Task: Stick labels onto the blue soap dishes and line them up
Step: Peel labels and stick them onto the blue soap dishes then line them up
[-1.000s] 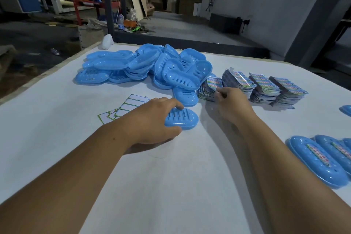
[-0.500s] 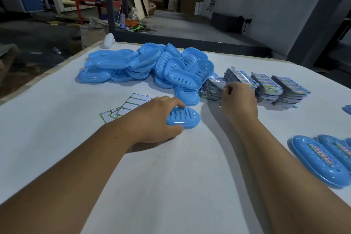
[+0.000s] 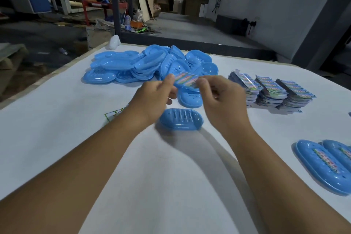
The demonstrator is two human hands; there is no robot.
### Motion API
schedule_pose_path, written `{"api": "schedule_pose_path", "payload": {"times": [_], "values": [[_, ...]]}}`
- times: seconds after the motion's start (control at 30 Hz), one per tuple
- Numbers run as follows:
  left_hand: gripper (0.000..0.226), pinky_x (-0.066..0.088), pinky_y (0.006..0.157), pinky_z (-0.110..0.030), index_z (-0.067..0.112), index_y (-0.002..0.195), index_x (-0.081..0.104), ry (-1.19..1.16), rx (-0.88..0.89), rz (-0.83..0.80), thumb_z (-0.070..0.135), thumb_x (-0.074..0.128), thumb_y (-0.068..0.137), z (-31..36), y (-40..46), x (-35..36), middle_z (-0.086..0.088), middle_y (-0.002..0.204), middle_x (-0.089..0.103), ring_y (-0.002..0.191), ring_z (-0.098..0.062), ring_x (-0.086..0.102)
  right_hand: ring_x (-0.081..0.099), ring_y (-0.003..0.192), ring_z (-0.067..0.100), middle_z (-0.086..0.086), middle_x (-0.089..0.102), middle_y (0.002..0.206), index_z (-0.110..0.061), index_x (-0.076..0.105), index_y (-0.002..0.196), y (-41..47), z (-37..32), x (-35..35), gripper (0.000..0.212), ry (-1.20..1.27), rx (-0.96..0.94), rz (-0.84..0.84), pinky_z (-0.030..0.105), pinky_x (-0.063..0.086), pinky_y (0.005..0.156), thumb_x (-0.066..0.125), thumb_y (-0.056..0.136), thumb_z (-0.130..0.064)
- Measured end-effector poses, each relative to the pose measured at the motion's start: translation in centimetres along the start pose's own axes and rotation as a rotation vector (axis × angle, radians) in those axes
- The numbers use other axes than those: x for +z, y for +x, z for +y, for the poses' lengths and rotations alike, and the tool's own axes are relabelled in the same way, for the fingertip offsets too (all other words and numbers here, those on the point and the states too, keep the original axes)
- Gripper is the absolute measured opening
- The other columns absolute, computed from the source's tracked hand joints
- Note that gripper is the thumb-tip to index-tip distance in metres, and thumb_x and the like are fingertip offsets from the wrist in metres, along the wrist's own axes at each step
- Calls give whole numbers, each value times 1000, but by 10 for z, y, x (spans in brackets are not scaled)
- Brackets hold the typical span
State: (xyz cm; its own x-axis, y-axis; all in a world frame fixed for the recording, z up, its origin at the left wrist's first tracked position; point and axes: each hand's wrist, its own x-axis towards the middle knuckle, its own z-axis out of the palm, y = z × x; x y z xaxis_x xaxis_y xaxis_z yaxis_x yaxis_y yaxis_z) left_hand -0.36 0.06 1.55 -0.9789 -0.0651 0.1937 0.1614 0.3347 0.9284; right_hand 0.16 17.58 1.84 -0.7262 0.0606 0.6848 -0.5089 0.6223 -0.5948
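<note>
right now both hands up over table, pinching 1 label sheet between them: left hand thumb+fingers clamped on its left end, right hand fingertips clamped on right end, sheet held off the surface, blurred. print on it multicolour, writing too smeared to read. directly below, 1 blue soap dish lying alone on white table, slotted face up, untouched, w/ no label on it. 1 more dish just behind it, partly hidden by the hands. heap of blue dishes at far side, piled every which way, too overlapped to count, well over a dozen. right of heap, 3 clear stacks of label sheets side by side, maybe a 4th low one behind right hand, can't tell. stripes of colour on top sheets, text unreadable. near right edge, 2 labelled dishes side by side, touching, each w/ colourful strip along the middle, 2nd cut off by frame. few green-bordered white cards flat by left wrist, count unclear, at least 2. 1 white rounded object at far left table corner. workshop clutter beyond, no legible signs.
</note>
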Motion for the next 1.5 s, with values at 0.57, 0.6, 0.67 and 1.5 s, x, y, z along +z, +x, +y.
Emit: {"api": "schedule_pose_path", "payload": {"times": [0.57, 0.6, 0.67, 1.5], "values": [[19, 47, 57, -19, 17, 73, 77, 9, -61, -89, 26, 68, 87, 0, -6, -6, 5, 65, 71, 56, -1, 55, 74, 77, 6, -9, 77, 87, -25, 65, 118, 2, 2, 11, 25, 498, 444, -163, 24, 60, 64, 71, 94, -19], [15, 51, 65, -25, 21, 77, 79, 18, -68, -123, 28, 70, 87, 0, -8, -4, 4, 71, 74, 62, -3, 57, 75, 73, 6, -10, 77, 77, -25, 65, 116, 2, 3, 10, 23, 514, 464, -161, 23, 60, 61, 71, 95, -18], [13, 52, 69, -30, 25, 82, 80, 24, -75, -127, 33, 71, 87, 0, -9, -2, 4, 77, 75, 65, -5, 58, 75, 70, 6, -12, 75, 70, -25, 65, 115, 3, 4, 8, 20, 512, 478, -161, 23, 59, 58, 69, 96, -17], [26, 42, 53, -12, 19, 70, 73, 17, 32, -8, 29, 68, 93, 7, -6, -8, 14, 58, 65, 51, 3, 51, 72, 70, -1, -7, 75, 82, -25, 65, 104, 4, 3, 8, 20, 458, 480, -116, 14, 52, 54, 78, 89, -23]]}}
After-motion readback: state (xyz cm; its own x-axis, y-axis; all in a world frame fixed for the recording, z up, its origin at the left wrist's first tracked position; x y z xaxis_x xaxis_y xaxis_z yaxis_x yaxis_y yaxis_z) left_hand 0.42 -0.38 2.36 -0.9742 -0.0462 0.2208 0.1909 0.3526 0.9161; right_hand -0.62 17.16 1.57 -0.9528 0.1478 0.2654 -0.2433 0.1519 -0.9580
